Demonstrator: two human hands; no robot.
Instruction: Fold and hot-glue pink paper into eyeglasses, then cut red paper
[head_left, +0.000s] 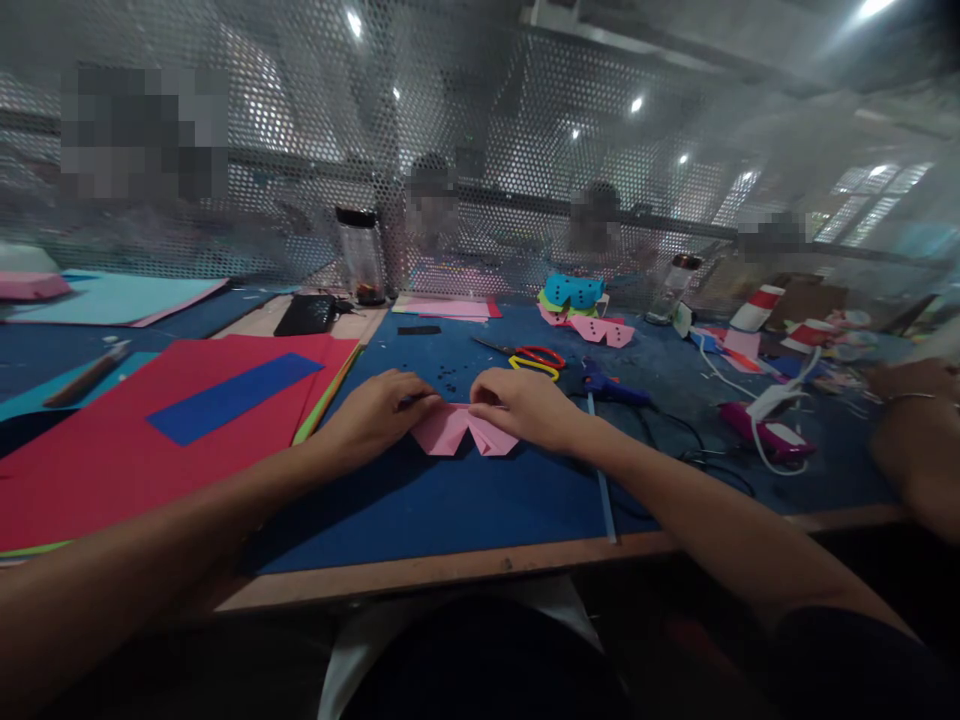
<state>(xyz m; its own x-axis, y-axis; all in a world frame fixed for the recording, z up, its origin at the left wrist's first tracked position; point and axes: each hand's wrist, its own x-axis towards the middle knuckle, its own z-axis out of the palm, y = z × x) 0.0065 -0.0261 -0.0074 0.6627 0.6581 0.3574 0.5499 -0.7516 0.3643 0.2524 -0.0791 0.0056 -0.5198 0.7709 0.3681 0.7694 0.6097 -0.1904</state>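
Note:
A folded pink paper piece (444, 432), notched in the middle of its lower edge like a bow, lies on the blue table mat. My left hand (386, 405) pinches its upper left edge, and my right hand (517, 405) pinches the upper right edge. Both thumbs press along the fold at the top. Small black dots (448, 378) are scattered just beyond the paper. Past my right hand lie scissors (536, 360) with red and yellow handles. To their right is a blue glue gun (615, 387), with a pale glue stick (602, 490) running toward the table edge.
Red paper sheets (150, 400) with a blue strip (236, 398) on top spread at the left. Finished-looking pink cutouts with black dots (602, 330) stand at the back. A purple glue gun (772, 435) and cables lie at right, near another person's arm (911, 430).

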